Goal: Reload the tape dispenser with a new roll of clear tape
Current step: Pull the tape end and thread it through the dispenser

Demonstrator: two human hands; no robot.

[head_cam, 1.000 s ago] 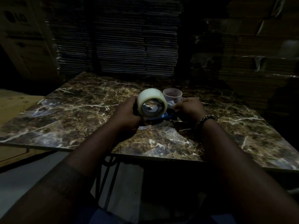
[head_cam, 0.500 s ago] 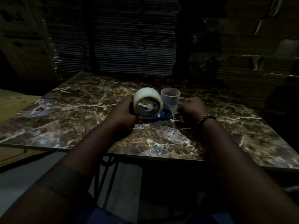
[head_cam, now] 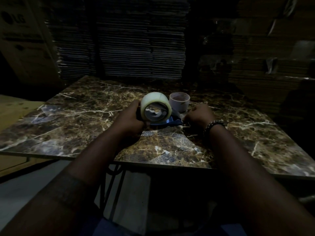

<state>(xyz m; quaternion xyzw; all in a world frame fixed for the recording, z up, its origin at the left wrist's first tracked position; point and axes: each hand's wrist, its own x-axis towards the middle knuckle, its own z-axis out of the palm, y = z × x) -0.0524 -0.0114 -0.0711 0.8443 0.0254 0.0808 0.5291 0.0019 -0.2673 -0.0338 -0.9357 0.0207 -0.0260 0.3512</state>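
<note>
Now | 1 tape roll (head_cam: pixel 153 101) on 1 dispenser (head_cam: pixel 172 122) | 1 empty core (head_cam: pixel 180 103) | left hand (head_cam: pixel 130 119) grips dispenser | right hand (head_cam: pixel 199 115): hold unclear

Left hand (head_cam: pixel 129 117) grips tape dispenser (head_cam: pixel 170 122); right hand (head_cam: pixel 199 114) curled, possibly pinching something.

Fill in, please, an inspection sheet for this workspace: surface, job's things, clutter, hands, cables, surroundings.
Surface: marble-pattern table, dimly lit.
Job's things: clear tape roll sits on the blue tape dispenser.
Clutter: empty tape core stands upright just behind the dispenser.
Hands: left hand grips the dispenser beside the roll. Right hand has curled fingers at the dispenser's front end; whether it holds tape cannot be told. Its wrist wears a beaded bracelet.
Cables: nothing seen.
Surroundings: stacks of flat cardboard behind the table; LG box at far left.
</note>
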